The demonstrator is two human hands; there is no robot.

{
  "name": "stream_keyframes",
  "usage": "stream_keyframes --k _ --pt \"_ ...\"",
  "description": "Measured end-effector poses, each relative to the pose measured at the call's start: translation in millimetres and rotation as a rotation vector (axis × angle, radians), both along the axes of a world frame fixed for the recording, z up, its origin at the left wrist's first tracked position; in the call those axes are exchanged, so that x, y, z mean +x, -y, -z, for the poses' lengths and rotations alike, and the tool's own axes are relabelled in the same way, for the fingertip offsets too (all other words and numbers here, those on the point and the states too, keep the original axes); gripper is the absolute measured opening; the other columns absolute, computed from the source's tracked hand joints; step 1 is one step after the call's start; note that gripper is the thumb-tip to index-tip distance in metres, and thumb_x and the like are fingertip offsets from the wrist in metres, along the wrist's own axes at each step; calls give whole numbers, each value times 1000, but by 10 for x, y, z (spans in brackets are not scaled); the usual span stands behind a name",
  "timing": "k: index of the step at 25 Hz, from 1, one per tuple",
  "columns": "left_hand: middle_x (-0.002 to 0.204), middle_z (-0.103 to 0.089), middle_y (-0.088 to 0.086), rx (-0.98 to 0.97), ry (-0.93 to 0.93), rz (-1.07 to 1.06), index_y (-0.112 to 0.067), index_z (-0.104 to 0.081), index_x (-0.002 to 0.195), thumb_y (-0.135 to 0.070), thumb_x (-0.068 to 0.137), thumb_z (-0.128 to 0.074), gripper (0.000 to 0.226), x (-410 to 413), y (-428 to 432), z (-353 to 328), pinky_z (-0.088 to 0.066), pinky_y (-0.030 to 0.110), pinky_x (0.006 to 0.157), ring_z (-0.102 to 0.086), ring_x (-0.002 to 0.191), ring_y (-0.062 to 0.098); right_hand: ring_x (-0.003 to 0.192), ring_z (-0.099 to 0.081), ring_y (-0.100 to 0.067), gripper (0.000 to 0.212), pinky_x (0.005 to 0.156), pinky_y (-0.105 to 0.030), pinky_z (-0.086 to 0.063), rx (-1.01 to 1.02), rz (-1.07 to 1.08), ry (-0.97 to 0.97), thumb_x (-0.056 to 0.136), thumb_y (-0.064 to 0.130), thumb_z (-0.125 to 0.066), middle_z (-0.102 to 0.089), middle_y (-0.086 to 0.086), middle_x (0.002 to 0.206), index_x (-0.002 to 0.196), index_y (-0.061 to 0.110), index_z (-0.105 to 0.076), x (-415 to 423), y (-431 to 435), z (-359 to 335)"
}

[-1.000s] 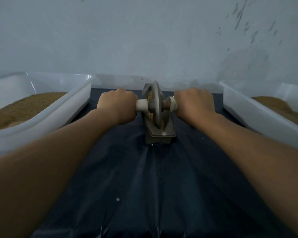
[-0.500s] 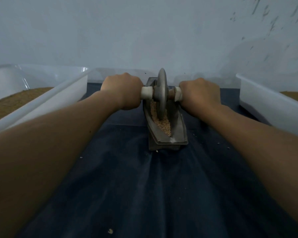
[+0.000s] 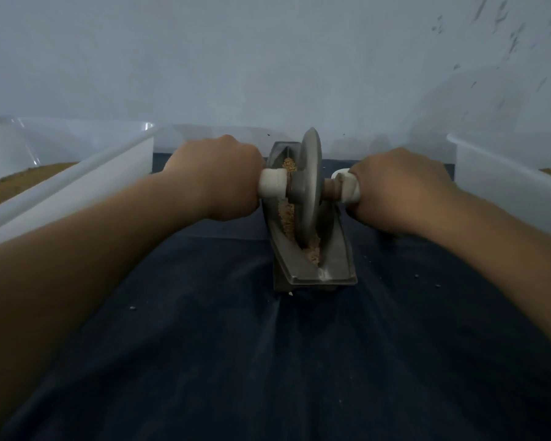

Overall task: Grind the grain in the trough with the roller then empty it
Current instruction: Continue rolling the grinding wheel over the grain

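Note:
A grey boat-shaped trough (image 3: 312, 268) stands on the dark cloth, pointing away from me. Tan grain (image 3: 312, 251) lies in its groove. The grey disc roller (image 3: 309, 192) stands upright in the groove near the middle of the trough. My left hand (image 3: 218, 176) grips the white handle on the roller's left side. My right hand (image 3: 398, 189) grips the white handle on the right side. Both fists are curled round the handles, with the axle level between them.
A white tub (image 3: 77, 186) with brown grain stands at the left, another white tub (image 3: 506, 186) at the right. The dark blue cloth (image 3: 283, 361) covers the table, with a few spilled grains. A pale wall rises right behind the trough.
The roller went from the near end of the trough to the far end, then came back toward the middle. Both hands moved with it.

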State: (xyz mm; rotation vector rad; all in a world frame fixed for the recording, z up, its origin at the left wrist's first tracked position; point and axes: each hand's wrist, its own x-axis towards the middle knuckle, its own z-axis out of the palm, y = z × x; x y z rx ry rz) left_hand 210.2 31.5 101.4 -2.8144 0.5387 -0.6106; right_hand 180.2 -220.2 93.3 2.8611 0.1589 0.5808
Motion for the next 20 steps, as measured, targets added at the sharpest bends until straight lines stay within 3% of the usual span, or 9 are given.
stream_keyframes --k 3,7,11,16,20 --pt "75 -53 -2 34 65 -61 -30 -65 92 -37 82 -62 13 281 114 11 -29 27 47 -46 56 17 56 -47 -17 21 47 -23 -28 46 6 39 85 41 -63 -54 3 68 70 27 -55 374 -59 105" --pt "78 -53 0 22 69 -94 -28 -67 97 -33 84 -61 15 392 157 -19 -35 32 53 -47 60 21 66 -50 -25 12 54 -26 -34 75 13 111 85 35 -65 -60 -2 80 81 25 -61 564 -112 124" --pt "75 -51 -1 42 97 -78 -28 -66 96 -32 84 -62 13 99 149 5 -32 31 52 -45 58 19 59 -45 -18 14 49 -26 -30 74 -9 75 86 35 -62 -53 2 71 76 27 -55 258 -65 119" --pt "63 -38 -6 48 221 -15 -32 -62 86 -35 82 -61 5 -366 32 46 -16 23 45 -27 46 13 55 -48 -13 14 46 -25 -31 -2 -41 16 79 38 -58 -53 8 64 70 31 -52 -239 11 -33" --pt "62 -37 -6 10 220 -10 -32 -62 86 -39 81 -63 9 -241 4 98 -16 22 44 -28 45 12 51 -48 -14 17 45 -22 -30 -32 -13 51 80 40 -60 -54 7 61 67 31 -55 -149 1 -16"
